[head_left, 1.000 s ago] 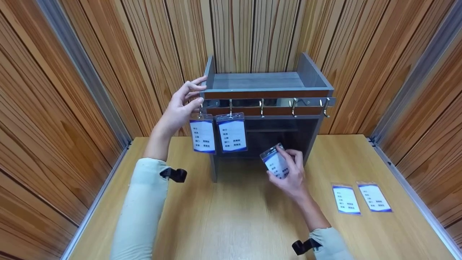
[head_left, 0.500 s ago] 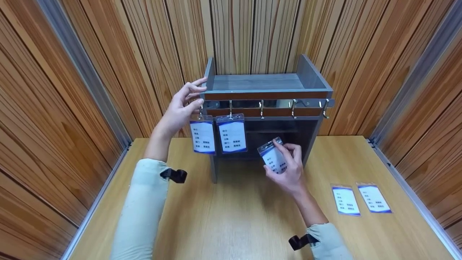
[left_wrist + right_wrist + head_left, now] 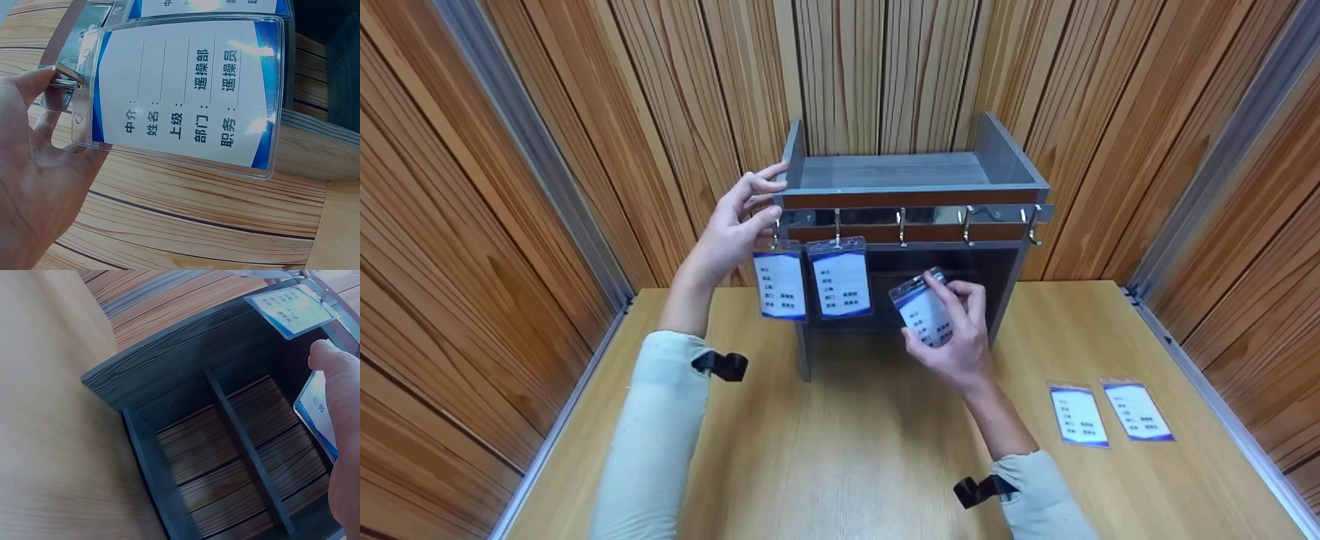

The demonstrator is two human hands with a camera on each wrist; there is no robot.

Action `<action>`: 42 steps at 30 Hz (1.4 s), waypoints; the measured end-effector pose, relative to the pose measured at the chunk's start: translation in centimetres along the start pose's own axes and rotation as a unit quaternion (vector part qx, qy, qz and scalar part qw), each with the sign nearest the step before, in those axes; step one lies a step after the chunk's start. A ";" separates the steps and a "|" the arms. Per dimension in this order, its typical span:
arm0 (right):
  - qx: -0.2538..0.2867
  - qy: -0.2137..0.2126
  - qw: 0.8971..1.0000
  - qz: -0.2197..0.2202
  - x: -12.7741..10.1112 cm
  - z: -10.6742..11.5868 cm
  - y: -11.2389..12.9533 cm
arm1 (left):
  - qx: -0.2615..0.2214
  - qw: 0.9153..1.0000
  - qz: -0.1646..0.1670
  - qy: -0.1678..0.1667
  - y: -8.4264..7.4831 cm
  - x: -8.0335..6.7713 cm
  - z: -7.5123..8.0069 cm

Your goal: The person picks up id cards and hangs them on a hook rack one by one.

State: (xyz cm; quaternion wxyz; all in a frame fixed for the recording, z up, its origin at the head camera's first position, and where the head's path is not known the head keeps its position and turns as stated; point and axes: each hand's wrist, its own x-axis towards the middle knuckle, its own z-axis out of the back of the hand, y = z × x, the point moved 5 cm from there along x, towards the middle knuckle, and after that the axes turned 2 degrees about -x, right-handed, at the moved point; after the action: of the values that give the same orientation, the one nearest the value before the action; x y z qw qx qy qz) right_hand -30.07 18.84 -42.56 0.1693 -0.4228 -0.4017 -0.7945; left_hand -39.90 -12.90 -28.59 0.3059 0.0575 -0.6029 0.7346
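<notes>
My right hand (image 3: 956, 341) pinches a clear badge holder (image 3: 924, 309) between thumb and fingers; it is tilted, in front of the lower part of a grey shelf unit (image 3: 1020, 161). In the right wrist view the thumb covers much of this badge holder (image 3: 316, 408). My left hand (image 3: 735, 217) rests at the unit's upper left corner, its thumb beside the leftmost hook (image 3: 68, 74). On that hook hangs a badge holder (image 3: 780, 285) with a white card and blue corners. Another badge holder (image 3: 841, 281) hangs from the second hook (image 3: 838, 221).
Two more badge holders (image 3: 1078, 416) (image 3: 1138, 410) lie flat on the wooden table (image 3: 840, 465) at the right. Three bare hooks (image 3: 901, 226) continue along the metal strip to the right. Wood-panelled walls (image 3: 682, 90) stand behind and at both sides.
My right hand has moved up and slightly left with the badge holder, nearer the row of hooks. The left hand stays at the unit's corner.
</notes>
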 end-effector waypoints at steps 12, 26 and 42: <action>0.018 0.003 1.000 0.005 1.8 0.3 1.7 | 0.001 1.000 0.001 -0.003 -0.1 -0.1 0.0; 0.023 -0.020 0.999 0.028 3.1 0.0 3.3 | 0.001 1.000 -0.003 0.000 0.1 0.0 0.0; 0.017 -0.022 0.999 0.024 4.3 -0.1 4.6 | 0.005 1.000 0.000 -0.006 0.1 0.0 0.1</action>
State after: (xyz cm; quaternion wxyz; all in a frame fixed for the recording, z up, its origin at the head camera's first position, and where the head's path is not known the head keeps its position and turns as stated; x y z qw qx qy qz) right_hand -29.86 16.23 -36.82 0.1871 -0.4465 -0.4085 -0.7738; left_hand -39.92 -12.99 -28.64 0.3017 0.0633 -0.6011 0.7373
